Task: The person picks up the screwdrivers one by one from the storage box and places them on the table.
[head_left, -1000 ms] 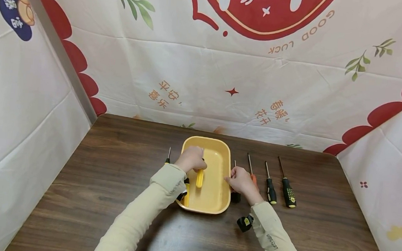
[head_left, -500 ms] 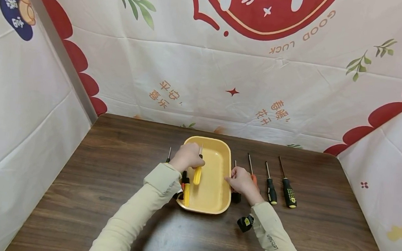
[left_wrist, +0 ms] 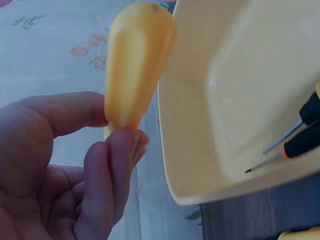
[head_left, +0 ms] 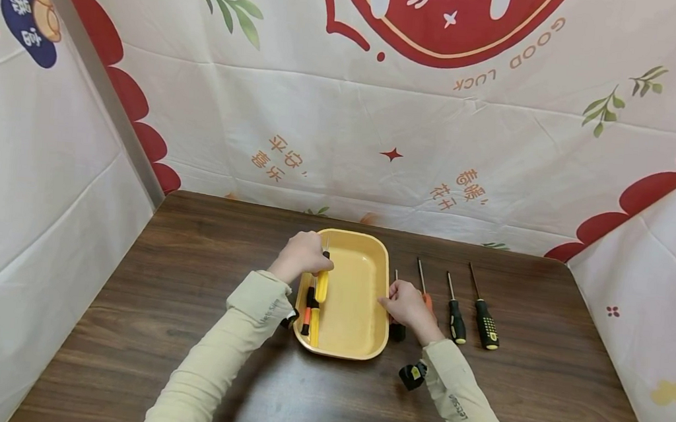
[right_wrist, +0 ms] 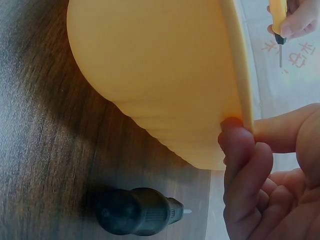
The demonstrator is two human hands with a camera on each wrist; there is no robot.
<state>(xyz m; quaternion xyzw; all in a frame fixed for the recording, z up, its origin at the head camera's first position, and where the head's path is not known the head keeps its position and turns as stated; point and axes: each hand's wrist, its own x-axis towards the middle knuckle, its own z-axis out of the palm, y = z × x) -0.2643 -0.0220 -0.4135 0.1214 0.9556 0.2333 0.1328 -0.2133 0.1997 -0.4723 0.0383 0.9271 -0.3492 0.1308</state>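
Note:
My left hand [head_left: 301,256] pinches a yellow-handled screwdriver [head_left: 322,285] above the left side of a yellow tray [head_left: 361,299]; its shaft points away from me. In the left wrist view the thumb and fingers meet at the narrow neck of the yellow handle [left_wrist: 140,65]. Inside the tray, along its left wall, lie another yellow-handled screwdriver [head_left: 314,326] and a red-and-black one [head_left: 307,313]. On the opposite side, my right hand [head_left: 407,304] holds the tray's rim between thumb and fingers. The right wrist view shows that pinch on the rim [right_wrist: 240,60] up close.
Right of the tray lie a black-handled screwdriver [right_wrist: 135,211], partly under my right hand in the head view, an orange-handled one [head_left: 427,301] and two black-and-yellow ones [head_left: 455,323] [head_left: 486,325]. A printed cloth [head_left: 345,119] hangs behind the brown table [head_left: 210,247].
My left hand has moved left with the yellow-handled screwdriver, from over the tray's middle to its left side, uncovering the screwdrivers lying there. My right hand stays on the rim.

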